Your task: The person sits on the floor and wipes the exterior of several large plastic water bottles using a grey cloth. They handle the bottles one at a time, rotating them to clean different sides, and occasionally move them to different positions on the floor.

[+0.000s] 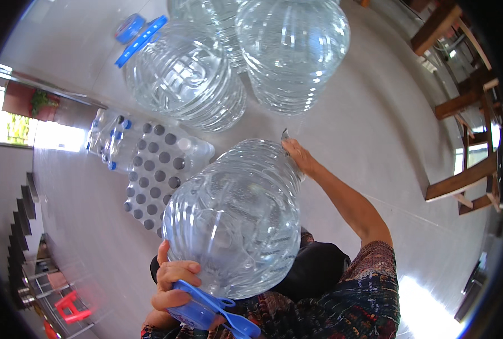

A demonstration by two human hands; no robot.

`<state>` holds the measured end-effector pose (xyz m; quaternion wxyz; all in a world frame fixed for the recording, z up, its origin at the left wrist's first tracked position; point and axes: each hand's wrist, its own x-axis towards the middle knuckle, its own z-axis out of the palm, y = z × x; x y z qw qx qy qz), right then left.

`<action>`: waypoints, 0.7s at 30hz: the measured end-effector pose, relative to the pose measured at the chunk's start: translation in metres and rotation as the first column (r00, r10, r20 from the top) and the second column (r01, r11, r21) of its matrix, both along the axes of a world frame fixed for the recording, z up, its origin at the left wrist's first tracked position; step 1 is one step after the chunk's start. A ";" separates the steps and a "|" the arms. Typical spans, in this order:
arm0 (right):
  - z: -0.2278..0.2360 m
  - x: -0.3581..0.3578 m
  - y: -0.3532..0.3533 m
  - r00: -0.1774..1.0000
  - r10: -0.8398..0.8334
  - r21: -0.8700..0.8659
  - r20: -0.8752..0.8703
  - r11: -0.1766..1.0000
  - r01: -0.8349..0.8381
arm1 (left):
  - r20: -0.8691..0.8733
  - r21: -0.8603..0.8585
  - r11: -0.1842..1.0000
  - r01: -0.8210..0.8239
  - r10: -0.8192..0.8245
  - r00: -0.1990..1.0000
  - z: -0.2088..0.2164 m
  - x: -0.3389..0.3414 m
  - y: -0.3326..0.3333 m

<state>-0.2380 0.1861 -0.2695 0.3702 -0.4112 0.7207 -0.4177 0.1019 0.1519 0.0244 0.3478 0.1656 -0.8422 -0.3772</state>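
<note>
A large clear water bottle [234, 220] is tilted in front of me, its blue cap and handle [198, 305] toward my body and its base pointing away. My left hand [175, 277] is closed round the blue handle at the neck, fingers against the bottle's shoulder. At the far end, my right hand [298, 155] grips the base edge, its fingers partly hidden behind the plastic. A small dark, shiny piece [285, 134] shows just beyond those fingers; I cannot make out what it is.
Beyond stand more big water bottles: one with a blue handle [175, 73], another [291, 51] to its right, a third [209, 17] behind. Shrink-wrapped small bottles [152, 164] with dark caps sit left. Wooden furniture [460, 178] is at right; a red stool [72, 308] lies far left.
</note>
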 end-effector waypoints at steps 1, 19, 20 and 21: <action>-0.004 0.008 0.013 0.997 -0.048 -0.009 0.052 0.999 0.048 | 0.003 -0.018 0.999 -0.036 0.036 0.999 0.001 -0.007 0.002; 0.170 0.071 0.042 1.000 0.001 -0.545 0.006 0.839 0.002 | -0.163 0.048 0.986 -0.162 0.168 0.972 0.000 -0.042 -0.038; 0.154 0.069 0.036 0.994 -0.082 -0.479 0.073 0.871 0.107 | -0.196 0.058 0.988 -0.144 0.152 0.969 -0.003 -0.045 -0.044; 0.134 0.067 0.032 0.977 -0.168 -0.403 0.132 0.891 0.208 | -0.170 0.109 0.977 -0.184 0.201 0.965 -0.001 -0.049 -0.047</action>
